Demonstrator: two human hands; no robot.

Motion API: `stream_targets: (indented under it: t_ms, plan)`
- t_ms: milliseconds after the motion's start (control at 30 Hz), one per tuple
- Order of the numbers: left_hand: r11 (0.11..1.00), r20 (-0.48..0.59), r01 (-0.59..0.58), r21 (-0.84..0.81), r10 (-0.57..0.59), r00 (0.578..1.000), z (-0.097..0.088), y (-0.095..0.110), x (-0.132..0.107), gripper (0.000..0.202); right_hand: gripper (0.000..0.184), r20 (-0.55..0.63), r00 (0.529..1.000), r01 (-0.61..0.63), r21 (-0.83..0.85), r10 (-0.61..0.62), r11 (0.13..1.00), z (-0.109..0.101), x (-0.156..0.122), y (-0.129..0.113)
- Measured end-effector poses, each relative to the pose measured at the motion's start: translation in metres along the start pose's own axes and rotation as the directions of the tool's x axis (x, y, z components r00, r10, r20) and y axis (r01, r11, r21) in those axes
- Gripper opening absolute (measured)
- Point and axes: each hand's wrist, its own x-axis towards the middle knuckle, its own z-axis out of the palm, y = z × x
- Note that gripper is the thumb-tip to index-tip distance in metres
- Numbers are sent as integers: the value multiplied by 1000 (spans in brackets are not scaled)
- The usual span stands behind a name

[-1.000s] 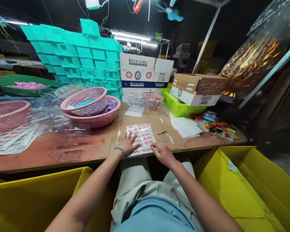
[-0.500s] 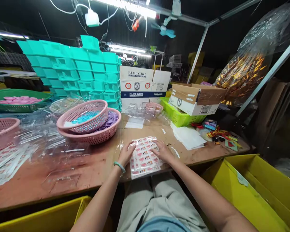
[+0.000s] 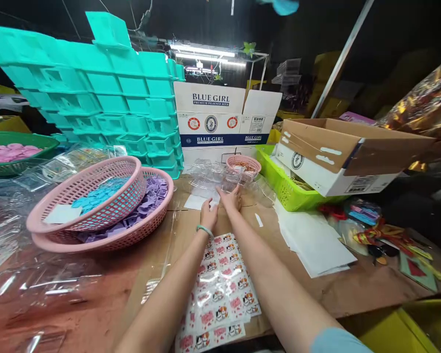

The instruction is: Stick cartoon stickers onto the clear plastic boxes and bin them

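Both my arms stretch forward over a sheet of cartoon stickers (image 3: pixel 220 289) lying at the near edge of the table. My left hand (image 3: pixel 208 214) rests with fingers flat beside a white paper slip (image 3: pixel 194 202). Just beyond it, my right hand (image 3: pixel 231 198) has its fingers stretched out against a heap of clear plastic blister shells (image 3: pixel 211 177). Neither hand visibly holds anything. A green bracelet (image 3: pixel 205 229) circles my left wrist.
Two stacked pink baskets (image 3: pixel 106 230) hold blue and purple pieces at the left. Behind stand teal trays (image 3: pixel 95 98), a Blue Girl carton (image 3: pixel 220 115), a small pink basket (image 3: pixel 244 164) and a green basket (image 3: pixel 279 181) under a cardboard box (image 3: pixel 338 157). White sheets (image 3: pixel 312 240) lie to the right.
Both hands left the sticker sheet and reached forward to the clear plastic heap at the back. The camera leaned in closer over the table.
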Motion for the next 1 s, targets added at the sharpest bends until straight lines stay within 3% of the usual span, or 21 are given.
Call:
stream_targets:
  t_ms: [133, 333, 467, 533, 633, 700, 800, 967, 1000]
  plan:
    - [995, -65, 50, 83, -45, 997, 13, -4, 33, 46, 104, 62, 998, 31, 42, -33, 999, 4, 14, 4]
    - [983, -178, 38, 182, -5, 984, 13, -5, 24, 31, 95, 242, 948, 177, 135, -206, 975, -10, 31, 37]
    - [987, -277, 44, 157, 2, 961, 2, 3, 32, 48, 96, 269, 935, 186, 187, -233, 965, -13, 35, 44]
    - [992, -247, 74, 106, -46, 968, -4, 9, 43, 55, 91, 260, 936, 186, 201, -236, 962, -12, 32, 43]
    - [993, -100, 119, 27, -115, 988, -7, 18, 48, 47, 85, 262, 932, 199, 216, -253, 956, -12, 24, 40]
    - [990, 13, 139, -23, -139, 990, -5, 21, 35, 40, 83, 284, 917, 221, 224, -280, 949, -17, 18, 41]
    - [980, 115, 170, -106, -157, 981, 1, 20, -5, 42, 80, 371, 857, 279, 252, -359, 927, -35, 9, 52]
    - [935, 224, 280, -217, -231, 947, -1, 24, -82, 44, 78, 550, 640, 391, 369, -537, 843, -72, 1, 80]
    - [922, 245, 314, -228, -257, 935, -6, 27, -93, 45, 79, 562, 616, 409, 370, -552, 834, -79, -1, 83]
